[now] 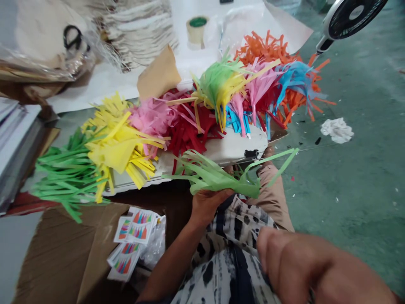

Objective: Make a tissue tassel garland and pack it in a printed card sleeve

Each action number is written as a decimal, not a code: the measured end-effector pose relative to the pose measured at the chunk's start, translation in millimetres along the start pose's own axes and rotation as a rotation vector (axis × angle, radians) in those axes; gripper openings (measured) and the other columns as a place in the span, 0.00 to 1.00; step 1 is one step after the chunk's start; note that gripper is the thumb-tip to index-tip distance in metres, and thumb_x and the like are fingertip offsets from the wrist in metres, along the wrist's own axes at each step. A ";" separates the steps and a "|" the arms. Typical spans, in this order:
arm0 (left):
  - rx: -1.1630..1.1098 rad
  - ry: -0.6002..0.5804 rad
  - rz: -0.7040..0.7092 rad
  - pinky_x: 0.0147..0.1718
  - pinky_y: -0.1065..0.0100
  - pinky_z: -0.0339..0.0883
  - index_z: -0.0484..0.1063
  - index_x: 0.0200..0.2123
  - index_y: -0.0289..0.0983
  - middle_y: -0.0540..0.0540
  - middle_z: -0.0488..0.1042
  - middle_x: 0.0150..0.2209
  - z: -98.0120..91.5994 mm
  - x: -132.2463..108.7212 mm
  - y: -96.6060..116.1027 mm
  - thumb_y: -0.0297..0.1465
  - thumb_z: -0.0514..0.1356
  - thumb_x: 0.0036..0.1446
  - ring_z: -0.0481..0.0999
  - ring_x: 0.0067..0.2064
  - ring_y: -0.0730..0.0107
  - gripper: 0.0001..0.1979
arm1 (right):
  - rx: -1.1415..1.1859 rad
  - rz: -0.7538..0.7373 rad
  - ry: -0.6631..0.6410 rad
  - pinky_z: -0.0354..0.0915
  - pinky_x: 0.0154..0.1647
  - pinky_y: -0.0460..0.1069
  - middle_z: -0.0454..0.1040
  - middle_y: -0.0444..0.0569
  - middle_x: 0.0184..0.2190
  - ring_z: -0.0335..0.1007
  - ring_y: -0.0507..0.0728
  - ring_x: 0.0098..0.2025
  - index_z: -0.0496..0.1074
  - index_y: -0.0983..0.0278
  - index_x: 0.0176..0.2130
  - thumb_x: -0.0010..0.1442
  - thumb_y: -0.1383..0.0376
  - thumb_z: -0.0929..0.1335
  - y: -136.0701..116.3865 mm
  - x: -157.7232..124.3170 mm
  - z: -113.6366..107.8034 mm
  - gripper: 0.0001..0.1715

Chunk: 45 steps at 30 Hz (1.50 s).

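My left hand [207,202] is closed round a bunch of light green fringed paper strips [218,174], held just above my lap in front of the table's edge. My right hand [284,257] is low at the bottom right, close to the camera and blurred; its fingers do not show clearly. On the white table [234,147] lie piles of cut paper fringe: dark green [66,177], yellow [117,143], pink [152,116], red [186,126], green-yellow [218,84], blue [294,78] and orange [265,48].
A roll of tape [196,28] and stacked pale sheets [142,29] sit at the back. Scissors [72,38] lie under plastic at the top left. Small printed cards [133,236] rest on brown cardboard [60,253]. A fan [351,14] and crumpled white paper [337,129] are on the right.
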<state>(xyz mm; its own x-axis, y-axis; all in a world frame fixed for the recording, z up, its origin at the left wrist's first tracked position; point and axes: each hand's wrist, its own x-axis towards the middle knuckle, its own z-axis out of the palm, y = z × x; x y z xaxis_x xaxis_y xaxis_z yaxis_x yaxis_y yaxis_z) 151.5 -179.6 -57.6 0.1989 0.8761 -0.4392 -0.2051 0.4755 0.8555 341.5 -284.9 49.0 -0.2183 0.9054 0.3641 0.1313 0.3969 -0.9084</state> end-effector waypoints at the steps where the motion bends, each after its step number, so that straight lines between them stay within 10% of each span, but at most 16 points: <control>1: -0.001 -0.004 0.015 0.42 0.60 0.82 0.84 0.27 0.38 0.47 0.86 0.32 0.1 -0.1 0.7 0.34 0.81 0.37 0.86 0.36 0.60 0.14 | -0.013 0.001 0.036 0.71 0.35 0.48 0.76 0.41 0.29 0.74 0.50 0.29 0.73 0.56 0.35 0.73 0.58 0.69 1.1 6.1 2.4 0.12; 8: 0.014 -0.117 0.027 0.46 0.59 0.82 0.87 0.33 0.39 0.45 0.87 0.37 -1.7 -2.9 3.2 0.35 0.79 0.45 0.87 0.40 0.59 0.12 | -0.698 0.218 0.181 0.68 0.49 0.59 0.80 0.51 0.44 0.76 0.63 0.49 0.76 0.58 0.49 0.69 0.64 0.72 40.9 23.9 -2.3 0.08; 20: 0.152 -0.275 -0.063 0.42 0.67 0.77 0.82 0.41 0.36 0.44 0.84 0.35 -5.0 -4.2 16.8 0.40 0.78 0.50 0.83 0.39 0.63 0.19 | -0.426 0.339 0.183 0.64 0.36 0.53 0.75 0.45 0.30 0.71 0.57 0.35 0.78 0.58 0.34 0.67 0.64 0.74 48.0 33.1 -5.9 0.07; 29: 0.155 -0.122 -0.024 0.37 0.68 0.74 0.86 0.32 0.35 0.45 0.85 0.32 -4.0 -7.7 23.8 0.42 0.77 0.49 0.81 0.34 0.65 0.15 | -0.181 0.428 0.206 0.62 0.32 0.49 0.70 0.42 0.27 0.66 0.53 0.31 0.71 0.61 0.28 0.61 0.55 0.78 60.6 35.2 2.8 0.19; 45: 0.191 -0.312 -0.109 0.33 0.71 0.68 0.84 0.28 0.36 0.47 0.81 0.27 -61.5 -29.2 57.8 0.42 0.77 0.50 0.75 0.29 0.71 0.15 | 0.107 0.536 0.283 0.74 0.29 0.57 0.82 0.54 0.39 0.80 0.67 0.35 0.79 0.54 0.30 0.59 0.53 0.76 66.5 31.0 1.2 0.10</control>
<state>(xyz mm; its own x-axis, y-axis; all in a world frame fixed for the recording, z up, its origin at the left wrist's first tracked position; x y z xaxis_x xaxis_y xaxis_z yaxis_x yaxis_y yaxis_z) 74.9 -172.8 -12.2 0.4984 0.7403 -0.4512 0.0097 0.5156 0.8568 342.3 -230.6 -0.4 0.1178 0.9855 -0.1221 0.0505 -0.1287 -0.9904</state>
